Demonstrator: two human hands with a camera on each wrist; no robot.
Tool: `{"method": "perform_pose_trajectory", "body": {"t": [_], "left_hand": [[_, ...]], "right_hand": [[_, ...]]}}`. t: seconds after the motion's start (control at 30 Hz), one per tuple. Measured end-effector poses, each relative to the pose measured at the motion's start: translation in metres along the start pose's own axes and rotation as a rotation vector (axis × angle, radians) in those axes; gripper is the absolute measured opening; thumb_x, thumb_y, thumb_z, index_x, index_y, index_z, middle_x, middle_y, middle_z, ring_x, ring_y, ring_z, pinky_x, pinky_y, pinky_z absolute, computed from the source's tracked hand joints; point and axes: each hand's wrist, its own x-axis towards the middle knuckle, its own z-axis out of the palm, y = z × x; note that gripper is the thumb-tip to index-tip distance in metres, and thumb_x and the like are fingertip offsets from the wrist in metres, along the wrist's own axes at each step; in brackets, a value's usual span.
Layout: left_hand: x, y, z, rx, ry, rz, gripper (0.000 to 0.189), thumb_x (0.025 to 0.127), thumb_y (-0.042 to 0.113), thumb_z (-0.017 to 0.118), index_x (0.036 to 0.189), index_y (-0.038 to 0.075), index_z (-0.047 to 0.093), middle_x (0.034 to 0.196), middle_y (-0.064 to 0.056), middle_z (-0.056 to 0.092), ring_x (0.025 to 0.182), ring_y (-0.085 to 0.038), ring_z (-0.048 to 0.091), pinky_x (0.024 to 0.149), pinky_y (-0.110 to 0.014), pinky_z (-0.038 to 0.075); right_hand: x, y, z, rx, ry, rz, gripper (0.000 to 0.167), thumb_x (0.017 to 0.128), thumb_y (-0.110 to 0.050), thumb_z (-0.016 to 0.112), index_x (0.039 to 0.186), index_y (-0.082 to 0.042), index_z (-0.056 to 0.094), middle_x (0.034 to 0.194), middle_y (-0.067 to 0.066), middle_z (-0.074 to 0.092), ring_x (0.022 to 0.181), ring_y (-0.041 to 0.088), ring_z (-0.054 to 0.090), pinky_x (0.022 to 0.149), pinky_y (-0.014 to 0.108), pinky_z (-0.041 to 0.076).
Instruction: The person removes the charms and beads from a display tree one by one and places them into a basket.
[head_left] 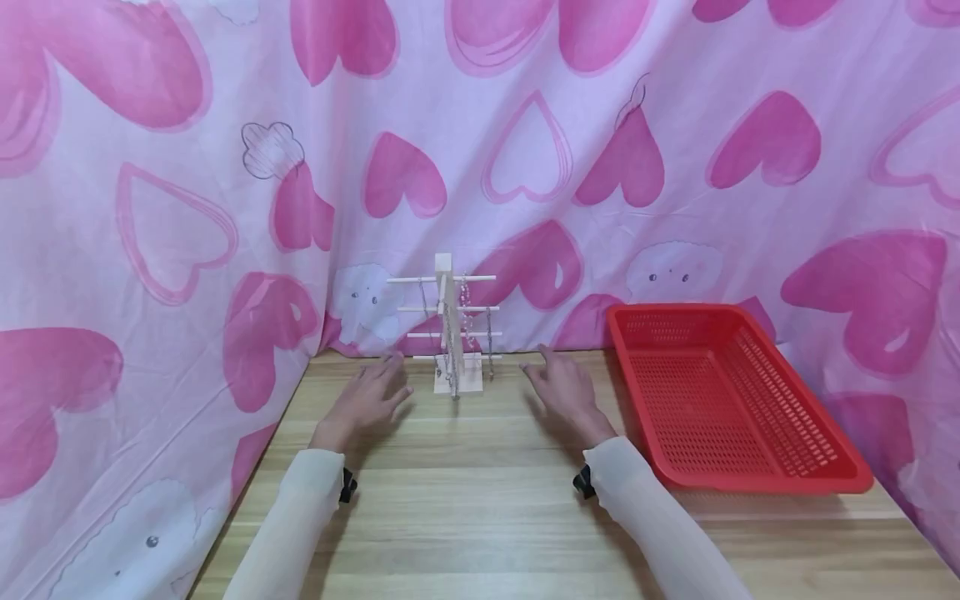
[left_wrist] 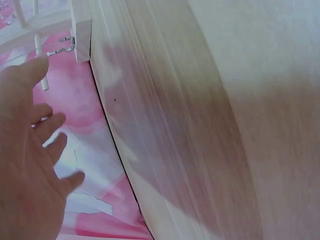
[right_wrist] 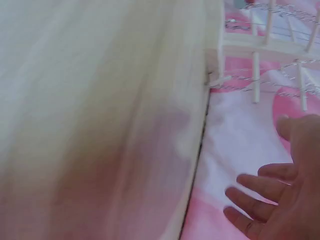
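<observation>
- My left hand (head_left: 367, 393) is left of the wooden stand (head_left: 454, 329), fingers loosely spread, holding nothing.
- My right hand (head_left: 564, 385) is on its right, fingers likewise parted.
- Between them, the stand, hung with chains (head_left: 490, 333), is upright on the table (head_left: 465, 500).
- Only the head view shows the red basket (head_left: 765, 482).
- The wrist views show my separate fingertips better.

You have two hands (head_left: 367, 395), one stand (head_left: 456, 329), four rods (head_left: 405, 281), one basket (head_left: 686, 408), one counter (head_left: 465, 500) and several necklaces (head_left: 465, 293), too small to count.
</observation>
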Motion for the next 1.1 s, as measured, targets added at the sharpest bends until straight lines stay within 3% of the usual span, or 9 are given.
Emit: {"method": "perform_pose_trajectory", "body": {"t": [0.07,0.17,0.33,0.43,0.6,0.83,1.1], "left_hand": [[0.0,0.002,0.0,-0.024,0.023,0.022,0.063,0.114,0.039,0.048,0.166,0.005,0.036,0.173,-0.016,0.035,0.16,-0.042,0.032,0.132,-0.063,0.025],[-0.002,0.008,0.001,-0.059,0.07,0.048,0.051,0.115,0.034,0.046,0.158,0.006,0.051,0.164,-0.016,0.051,0.152,-0.042,0.047,0.127,-0.059,0.037],[-0.005,0.02,0.007,-0.084,0.102,0.109,0.045,0.114,0.031,0.047,0.151,0.01,0.061,0.157,-0.013,0.06,0.147,-0.037,0.054,0.125,-0.054,0.043],[-0.005,0.027,0.015,-0.072,0.079,0.171,0.046,0.114,0.031,0.048,0.153,0.009,0.058,0.159,-0.013,0.057,0.149,-0.037,0.053,0.125,-0.055,0.042],[-0.004,0.035,0.027,-0.034,-0.04,0.24,0.053,0.116,0.031,0.043,0.161,0.003,0.045,0.168,-0.018,0.043,0.155,-0.041,0.043,0.127,-0.058,0.037],[-0.004,0.043,0.033,-0.006,-0.157,0.254,0.061,0.116,0.034,0.039,0.168,0.005,0.028,0.177,-0.015,0.023,0.163,-0.039,0.026,0.133,-0.056,0.027],[-0.002,0.049,0.033,0.015,-0.205,0.222,0.067,0.115,0.042,0.042,0.17,0.009,0.023,0.179,-0.01,0.015,0.166,-0.037,0.018,0.134,-0.053,0.025]], "right_hand": [[0.003,-0.007,-0.003,0.052,0.031,0.012,0.055,0.106,-0.045,0.064,0.147,-0.009,0.062,0.129,0.015,0.076,0.119,0.036,0.072,0.097,0.057,0.061],[0.009,-0.02,-0.009,0.123,0.053,0.002,0.045,0.106,-0.039,0.064,0.14,-0.01,0.068,0.127,0.011,0.078,0.114,0.031,0.075,0.094,0.053,0.062],[0.024,-0.042,-0.021,0.195,0.079,-0.059,0.035,0.106,-0.033,0.066,0.131,-0.011,0.074,0.118,0.008,0.08,0.104,0.027,0.077,0.089,0.047,0.063],[0.032,-0.056,-0.028,0.228,0.09,-0.101,0.03,0.105,-0.029,0.067,0.127,-0.01,0.077,0.116,0.008,0.08,0.101,0.026,0.077,0.086,0.045,0.063],[0.041,-0.074,-0.033,0.236,0.077,-0.124,0.025,0.105,-0.024,0.068,0.125,-0.013,0.078,0.116,0.005,0.08,0.098,0.023,0.076,0.08,0.039,0.064],[0.045,-0.083,-0.029,0.233,0.051,-0.104,0.026,0.104,-0.026,0.069,0.127,-0.016,0.078,0.117,0.003,0.081,0.093,0.02,0.076,0.07,0.032,0.062],[0.045,-0.083,-0.027,0.281,0.06,-0.095,0.026,0.104,-0.026,0.07,0.126,-0.014,0.079,0.118,0.005,0.081,0.1,0.025,0.077,0.081,0.042,0.064]]}}
